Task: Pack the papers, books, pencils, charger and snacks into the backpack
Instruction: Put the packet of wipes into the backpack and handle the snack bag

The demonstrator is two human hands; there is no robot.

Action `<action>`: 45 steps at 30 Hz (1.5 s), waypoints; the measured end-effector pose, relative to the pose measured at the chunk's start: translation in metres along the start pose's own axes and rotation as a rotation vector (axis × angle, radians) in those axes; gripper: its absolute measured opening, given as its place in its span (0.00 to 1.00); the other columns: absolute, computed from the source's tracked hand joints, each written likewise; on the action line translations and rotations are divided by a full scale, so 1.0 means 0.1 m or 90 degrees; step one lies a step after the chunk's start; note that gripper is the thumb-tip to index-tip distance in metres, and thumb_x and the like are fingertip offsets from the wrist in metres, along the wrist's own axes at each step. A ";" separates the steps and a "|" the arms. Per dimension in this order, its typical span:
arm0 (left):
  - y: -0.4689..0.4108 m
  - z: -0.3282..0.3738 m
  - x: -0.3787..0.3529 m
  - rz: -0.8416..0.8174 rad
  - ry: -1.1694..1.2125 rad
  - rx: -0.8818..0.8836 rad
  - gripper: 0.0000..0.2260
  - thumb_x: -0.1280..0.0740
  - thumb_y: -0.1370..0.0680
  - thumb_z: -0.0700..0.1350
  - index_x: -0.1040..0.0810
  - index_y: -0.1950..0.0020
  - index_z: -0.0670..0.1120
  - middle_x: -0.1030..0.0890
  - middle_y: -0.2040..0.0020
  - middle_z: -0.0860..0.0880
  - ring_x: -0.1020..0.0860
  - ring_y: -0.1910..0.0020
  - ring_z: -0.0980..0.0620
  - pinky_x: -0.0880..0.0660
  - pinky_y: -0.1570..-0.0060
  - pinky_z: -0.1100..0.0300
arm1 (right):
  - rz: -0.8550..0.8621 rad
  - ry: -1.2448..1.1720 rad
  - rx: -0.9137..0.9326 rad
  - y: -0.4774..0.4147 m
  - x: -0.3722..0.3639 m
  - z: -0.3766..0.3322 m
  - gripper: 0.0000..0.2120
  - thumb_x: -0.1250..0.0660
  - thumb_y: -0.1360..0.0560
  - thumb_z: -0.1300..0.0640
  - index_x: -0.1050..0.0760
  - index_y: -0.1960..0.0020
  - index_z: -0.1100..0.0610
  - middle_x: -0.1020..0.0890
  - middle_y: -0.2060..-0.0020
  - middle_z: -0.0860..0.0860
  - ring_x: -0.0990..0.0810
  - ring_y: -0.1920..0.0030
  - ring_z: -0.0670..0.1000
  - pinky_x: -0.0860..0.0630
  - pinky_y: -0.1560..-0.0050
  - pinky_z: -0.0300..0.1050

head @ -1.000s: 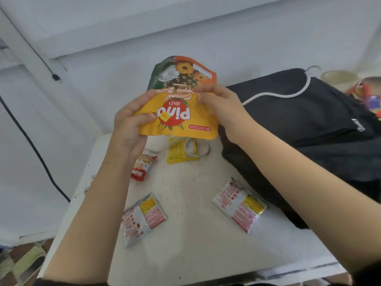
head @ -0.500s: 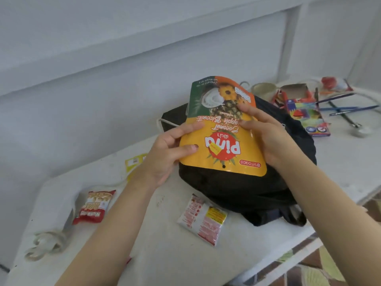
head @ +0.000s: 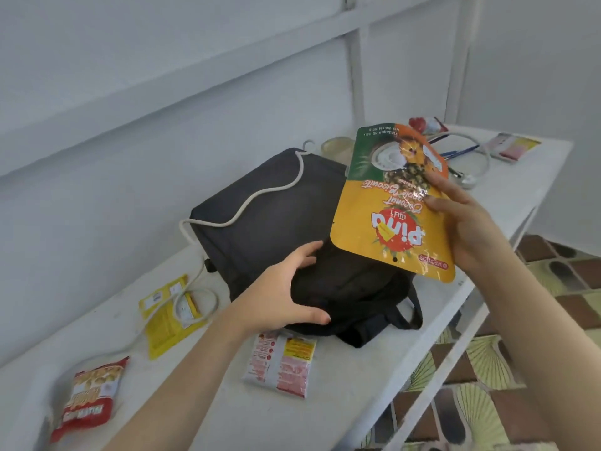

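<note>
Head view: right hand (head: 468, 229) pinches the yellow foil biscuit pouch (head: 395, 203); black fabric backpack (head: 292, 216) lies below-left, under the spread left hand (head: 286, 288).

the backpack (head: 260, 203) lies on the table (head: 325, 415). a cable (head: 260, 193) runs across its top. the left hand (head: 286, 288) rests on its near end. the right hand (head: 468, 222) holds a biscuit pouch (head: 383, 216) above its right side. a snack packet (head: 279, 362) lies just before the backpack; two other packets (head: 87, 398) lie further left.

Black backpack (head: 260, 203), yellow-green biscuit pouch (head: 390, 203) with red logo, seemingly green-brown patterned floor tiles (head: 536, 320).
</note>
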State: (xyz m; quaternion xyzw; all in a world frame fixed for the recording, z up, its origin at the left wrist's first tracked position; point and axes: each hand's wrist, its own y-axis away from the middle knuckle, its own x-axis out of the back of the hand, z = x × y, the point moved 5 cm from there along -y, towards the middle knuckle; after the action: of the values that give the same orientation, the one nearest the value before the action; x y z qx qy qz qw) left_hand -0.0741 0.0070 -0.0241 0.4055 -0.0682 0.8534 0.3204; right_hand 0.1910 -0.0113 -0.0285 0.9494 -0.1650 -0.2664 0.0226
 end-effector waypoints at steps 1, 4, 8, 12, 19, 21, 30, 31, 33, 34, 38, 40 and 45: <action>-0.01 0.03 0.03 0.032 -0.024 -0.009 0.37 0.24 0.32 0.48 0.40 0.29 0.62 0.28 0.36 0.58 0.30 0.41 0.64 0.30 0.38 0.63 | 0.010 0.003 -0.001 0.02 0.05 0.01 0.14 0.35 0.25 0.62 0.21 0.46 0.46 0.19 0.47 0.50 0.16 0.53 0.55 0.19 0.64 0.47; -0.03 0.11 0.23 0.172 -0.064 -0.033 0.24 0.29 0.27 0.42 0.30 0.34 0.57 0.23 0.47 0.62 0.26 0.53 0.72 0.30 0.46 0.74 | 0.016 -0.005 -0.001 0.07 0.17 0.04 0.14 0.35 0.25 0.62 0.21 0.45 0.46 0.19 0.47 0.50 0.16 0.54 0.55 0.19 0.64 0.47; -0.06 0.16 0.64 0.401 -0.055 -0.006 0.20 0.29 0.27 0.40 0.26 0.37 0.52 0.23 0.47 0.58 0.25 0.51 0.63 0.32 0.53 0.76 | 0.010 -0.032 -0.008 0.14 0.28 0.12 0.15 0.36 0.25 0.63 0.22 0.44 0.47 0.19 0.46 0.52 0.16 0.56 0.54 0.20 0.64 0.47; -0.12 0.10 0.95 0.492 -0.006 0.019 0.22 0.29 0.27 0.41 0.29 0.35 0.53 0.20 0.49 0.50 0.22 0.50 0.52 0.25 0.46 0.55 | -0.015 -0.034 -0.027 0.20 0.35 0.19 0.16 0.36 0.25 0.63 0.22 0.43 0.47 0.19 0.47 0.53 0.16 0.57 0.55 0.20 0.64 0.47; -0.20 -0.09 1.25 0.534 0.038 0.075 0.23 0.30 0.26 0.41 0.32 0.33 0.50 0.22 0.55 0.51 0.24 0.58 0.56 0.30 0.59 0.69 | -0.052 0.093 -0.079 0.23 0.29 0.33 0.15 0.33 0.28 0.64 0.19 0.46 0.49 0.19 0.46 0.57 0.16 0.54 0.60 0.20 0.61 0.52; -0.24 -0.13 1.20 0.504 0.012 0.086 0.22 0.30 0.26 0.41 0.31 0.34 0.50 0.23 0.51 0.48 0.24 0.53 0.51 0.28 0.54 0.61 | -0.053 0.116 -0.077 0.22 0.23 0.34 0.15 0.33 0.27 0.65 0.19 0.46 0.49 0.18 0.47 0.57 0.16 0.55 0.59 0.20 0.61 0.51; -0.16 -0.01 1.00 0.483 -0.107 -0.026 0.10 0.34 0.24 0.39 0.22 0.45 0.50 0.22 0.46 0.56 0.25 0.45 0.56 0.34 0.46 0.66 | -0.048 0.148 -0.087 0.19 0.17 0.34 0.15 0.33 0.26 0.64 0.20 0.44 0.50 0.19 0.47 0.56 0.16 0.54 0.59 0.19 0.62 0.50; -0.13 0.04 0.96 0.469 -0.119 -0.063 0.09 0.34 0.24 0.41 0.22 0.44 0.50 0.23 0.46 0.57 0.27 0.45 0.58 0.35 0.45 0.67 | -0.047 0.152 -0.088 0.19 0.16 0.34 0.15 0.33 0.26 0.64 0.20 0.44 0.49 0.19 0.47 0.56 0.16 0.53 0.59 0.19 0.61 0.51; -0.08 0.10 0.85 0.411 -0.207 -0.130 0.14 0.29 0.27 0.46 0.23 0.42 0.50 0.26 0.43 0.58 0.30 0.42 0.60 0.37 0.40 0.64 | -0.044 0.157 -0.090 0.19 0.15 0.34 0.14 0.32 0.26 0.63 0.20 0.44 0.49 0.19 0.47 0.55 0.17 0.53 0.59 0.19 0.61 0.51; -0.07 0.09 0.80 0.370 -0.257 -0.145 0.18 0.27 0.29 0.48 0.24 0.40 0.51 0.27 0.39 0.56 0.32 0.39 0.59 0.39 0.38 0.61 | -0.043 0.159 -0.092 0.19 0.15 0.34 0.14 0.32 0.27 0.63 0.20 0.44 0.49 0.19 0.47 0.55 0.17 0.53 0.58 0.19 0.62 0.50; -0.08 -0.07 0.66 0.241 -0.325 -0.092 0.21 0.27 0.29 0.46 0.26 0.37 0.55 0.38 0.26 0.51 0.40 0.28 0.48 0.40 0.34 0.53 | -0.044 0.170 -0.096 0.18 0.15 0.33 0.14 0.32 0.27 0.63 0.20 0.44 0.49 0.19 0.47 0.54 0.17 0.54 0.58 0.19 0.64 0.49; -0.09 -0.10 0.65 0.235 -0.342 -0.092 0.15 0.32 0.24 0.43 0.24 0.39 0.56 0.42 0.24 0.49 0.41 0.26 0.46 0.39 0.34 0.53 | -0.049 0.172 -0.098 0.19 0.14 0.33 0.14 0.32 0.27 0.63 0.20 0.45 0.49 0.19 0.48 0.54 0.17 0.54 0.58 0.19 0.64 0.48; -0.17 -0.09 0.71 0.225 -0.395 -0.040 0.09 0.36 0.22 0.44 0.20 0.45 0.55 0.40 0.25 0.47 0.35 0.30 0.44 0.34 0.37 0.55 | -0.082 0.195 -0.096 0.19 0.13 0.34 0.14 0.33 0.27 0.64 0.19 0.46 0.49 0.17 0.49 0.56 0.16 0.55 0.59 0.19 0.62 0.51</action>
State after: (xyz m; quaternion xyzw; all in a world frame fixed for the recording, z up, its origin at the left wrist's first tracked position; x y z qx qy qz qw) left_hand -0.1028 0.0586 0.0202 0.6170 -0.2576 0.7294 0.1446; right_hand 0.1781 -0.0320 -0.0616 0.9830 -0.0782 -0.1312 0.1018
